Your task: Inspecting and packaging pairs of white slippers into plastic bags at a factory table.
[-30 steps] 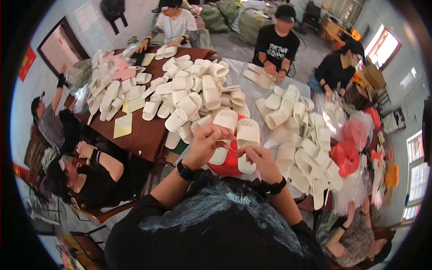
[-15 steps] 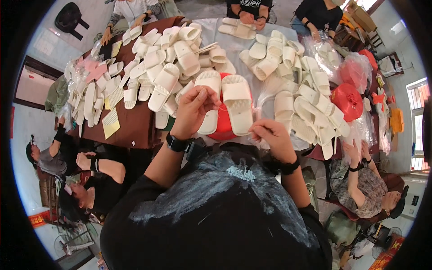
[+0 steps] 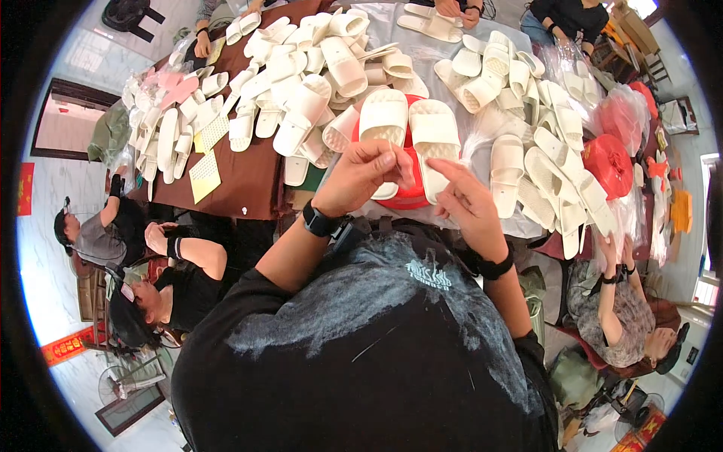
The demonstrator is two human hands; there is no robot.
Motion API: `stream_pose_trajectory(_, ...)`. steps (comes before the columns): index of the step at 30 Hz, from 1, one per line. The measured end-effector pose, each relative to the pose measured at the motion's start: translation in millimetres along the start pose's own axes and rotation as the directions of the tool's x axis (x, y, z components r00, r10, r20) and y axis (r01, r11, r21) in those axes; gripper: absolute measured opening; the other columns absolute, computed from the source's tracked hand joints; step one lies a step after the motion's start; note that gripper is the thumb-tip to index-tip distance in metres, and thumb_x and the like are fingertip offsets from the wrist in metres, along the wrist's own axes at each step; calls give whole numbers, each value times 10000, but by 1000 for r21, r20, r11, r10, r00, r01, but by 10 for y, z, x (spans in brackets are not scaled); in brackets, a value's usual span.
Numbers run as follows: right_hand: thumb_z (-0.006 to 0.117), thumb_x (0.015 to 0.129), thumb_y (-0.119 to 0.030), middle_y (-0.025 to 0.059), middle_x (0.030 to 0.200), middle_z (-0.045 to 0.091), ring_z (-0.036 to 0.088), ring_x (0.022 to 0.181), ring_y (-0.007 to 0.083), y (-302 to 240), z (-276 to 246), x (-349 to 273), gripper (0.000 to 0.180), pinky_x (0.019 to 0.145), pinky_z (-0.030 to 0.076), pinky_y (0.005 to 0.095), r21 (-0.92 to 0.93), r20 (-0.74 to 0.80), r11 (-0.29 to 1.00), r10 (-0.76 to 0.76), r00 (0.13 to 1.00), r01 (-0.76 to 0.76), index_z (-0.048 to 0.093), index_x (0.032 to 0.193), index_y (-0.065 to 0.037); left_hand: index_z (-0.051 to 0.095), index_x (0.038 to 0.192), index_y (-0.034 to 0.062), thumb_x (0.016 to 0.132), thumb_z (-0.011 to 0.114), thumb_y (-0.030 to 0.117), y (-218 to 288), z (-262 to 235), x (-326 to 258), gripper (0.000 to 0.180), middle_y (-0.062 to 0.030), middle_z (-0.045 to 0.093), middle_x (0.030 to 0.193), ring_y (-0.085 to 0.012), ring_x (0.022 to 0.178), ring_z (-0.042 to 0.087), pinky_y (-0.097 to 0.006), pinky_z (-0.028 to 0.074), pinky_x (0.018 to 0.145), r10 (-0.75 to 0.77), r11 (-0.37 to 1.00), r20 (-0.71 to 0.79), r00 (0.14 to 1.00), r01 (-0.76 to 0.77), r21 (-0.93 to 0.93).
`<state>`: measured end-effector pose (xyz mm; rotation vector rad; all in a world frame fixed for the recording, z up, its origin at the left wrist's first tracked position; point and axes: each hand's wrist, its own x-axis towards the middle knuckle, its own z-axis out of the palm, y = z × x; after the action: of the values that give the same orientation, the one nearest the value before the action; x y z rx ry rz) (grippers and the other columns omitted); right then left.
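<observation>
A pair of white slippers, the left slipper (image 3: 382, 113) and the right slipper (image 3: 437, 129), lies side by side in front of me, toes away. They rest on a round red bundle (image 3: 403, 202). My left hand (image 3: 365, 173) is over the heel of the left slipper, its thumb and fingers pinched together; what they hold, if anything, is too small to make out. Close by, at the heel of the right slipper, my right hand (image 3: 468, 200) has its index finger stretched toward the left hand. Its other fingers are loosely bent, and nothing shows in them.
Heaps of white slippers (image 3: 301, 105) cover the table to the left, more slippers (image 3: 553, 177) to the right. White strands (image 3: 489, 128) lie beside the pair. A red roll (image 3: 607, 167) and clear plastic bags (image 3: 621, 109) stand at right. Co-workers (image 3: 177, 290) sit around the table.
My right hand has moved up and inward, closer to my left hand, and its index finger has stretched out. The view has shifted, so the table sits higher and farther right.
</observation>
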<state>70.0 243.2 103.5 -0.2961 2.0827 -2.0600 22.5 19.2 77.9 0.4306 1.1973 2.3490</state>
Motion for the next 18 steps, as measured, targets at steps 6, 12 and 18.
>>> stream_pose_trajectory(6,479,962,-68,97,1142,622,609,916,113,219,71,89,396,788,492,248,130,214,986,76,974,-106,466,1355,-19,656,832,-23,940,574,270,123,61,-97,323,-99,654,816,-184,775,620,-301,491,735,-141,968,150,979,105,229)
stream_pose_trajectory(12,477,974,-81,149,1217,610,579,1152,262,205,26,156,321,816,487,265,619,-10,785,48,999,-32,519,1278,13,662,849,-40,939,578,246,108,46,-107,311,-116,659,815,-188,754,636,-303,511,706,-228,960,231,946,180,213)
stream_pose_trajectory(18,503,962,-80,128,1010,676,663,919,208,363,-309,105,237,620,444,220,650,-181,760,123,976,24,574,1168,15,642,898,-3,953,565,241,25,-131,-49,262,-45,643,741,-114,669,626,-222,497,607,-370,902,6,929,358,241)
